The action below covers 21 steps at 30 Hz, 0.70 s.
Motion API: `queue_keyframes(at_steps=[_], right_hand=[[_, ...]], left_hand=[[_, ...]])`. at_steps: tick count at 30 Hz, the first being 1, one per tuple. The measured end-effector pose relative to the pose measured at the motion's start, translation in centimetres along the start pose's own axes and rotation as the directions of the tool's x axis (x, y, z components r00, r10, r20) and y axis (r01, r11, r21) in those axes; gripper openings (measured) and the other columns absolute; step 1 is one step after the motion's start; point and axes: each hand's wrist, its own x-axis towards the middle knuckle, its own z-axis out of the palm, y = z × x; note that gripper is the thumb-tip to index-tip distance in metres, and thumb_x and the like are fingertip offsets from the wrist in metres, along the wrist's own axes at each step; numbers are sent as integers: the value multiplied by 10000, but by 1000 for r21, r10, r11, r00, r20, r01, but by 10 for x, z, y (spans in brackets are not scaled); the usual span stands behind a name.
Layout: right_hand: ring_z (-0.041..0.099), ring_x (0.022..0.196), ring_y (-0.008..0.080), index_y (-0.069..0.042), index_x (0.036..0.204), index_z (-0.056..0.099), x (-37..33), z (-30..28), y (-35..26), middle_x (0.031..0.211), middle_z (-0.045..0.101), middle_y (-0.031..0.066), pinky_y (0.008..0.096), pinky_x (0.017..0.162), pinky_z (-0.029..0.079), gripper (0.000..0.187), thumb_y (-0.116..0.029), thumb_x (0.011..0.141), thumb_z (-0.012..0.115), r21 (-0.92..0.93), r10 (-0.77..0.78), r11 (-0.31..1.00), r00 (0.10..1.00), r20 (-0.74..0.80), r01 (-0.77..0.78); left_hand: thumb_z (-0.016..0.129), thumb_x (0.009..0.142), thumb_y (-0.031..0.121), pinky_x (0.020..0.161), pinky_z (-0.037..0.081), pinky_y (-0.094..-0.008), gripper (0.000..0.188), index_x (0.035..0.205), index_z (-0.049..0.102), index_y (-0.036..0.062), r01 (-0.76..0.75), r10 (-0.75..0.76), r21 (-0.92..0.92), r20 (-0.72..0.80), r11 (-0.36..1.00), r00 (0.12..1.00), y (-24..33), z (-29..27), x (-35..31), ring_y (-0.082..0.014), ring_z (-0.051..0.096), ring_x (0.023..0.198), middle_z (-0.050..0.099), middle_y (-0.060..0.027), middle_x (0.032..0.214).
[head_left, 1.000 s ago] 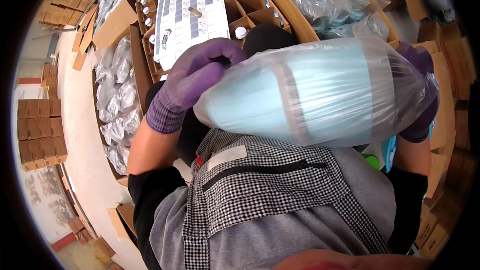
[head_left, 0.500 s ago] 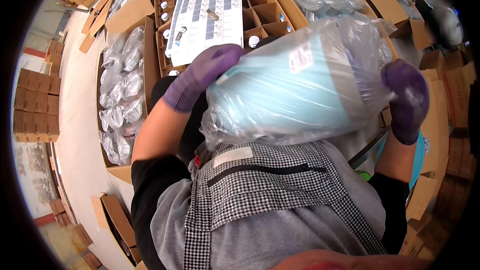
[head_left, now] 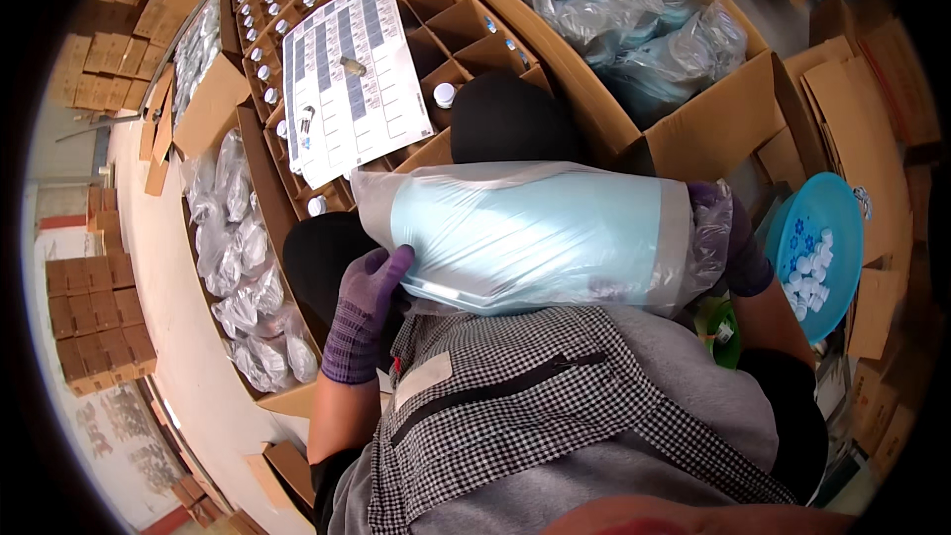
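Observation:
A rounded light-blue container in a clear plastic bag (head_left: pixel 525 233) lies sideways across my lap, close to my checked apron. My left hand (head_left: pixel 371 292), in a purple knitted glove, grips its left end, thumb on the near side; part of the fingers is hidden. At the other end my right hand (head_left: pixel 738 238), also gloved in purple, closes on the gathered plastic, partly behind the clear film. The label seen on the bag earlier no longer faces up.
Ahead, a divided carton of white-capped bottles (head_left: pixel 444 95) carries printed sheets (head_left: pixel 371 89). Bagged goods fill an open carton (head_left: pixel 713 129) at the far right and another carton (head_left: pixel 253 119) at left. A blue basin (head_left: pixel 842 238) holding white caps and a green bowl (head_left: pixel 728 352) are at my right.
The bagged container has come down onto my lap and turned, so its label is out of sight. Both hands have lowered with it, the left one now at its near left corner.

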Motion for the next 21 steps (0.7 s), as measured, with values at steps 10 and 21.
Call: queue_keyframes(at_steps=[10,21], right_hand=[[668,983,205,-24,1178,630,56,-9,27,1071,692,105,341,863,533,257,-188,982,603,488,82,870,959,-271,64],[631,1143,334,27,1266,550,198,-116,70,1245,640,205,390,1044,484,521,-280,867,684,507,459,743,884,86,-436]], left_hand=[[638,956,393,666,492,-245,470,1076,619,-60,-141,127,149,97,979,987,22,19,0,-133,590,709,631,-67,830],[692,857,88,827,571,-403,281,1137,698,71,-674,301,650,760,-352,576,234,136,201,-288,694,925,723,-121,1043]])
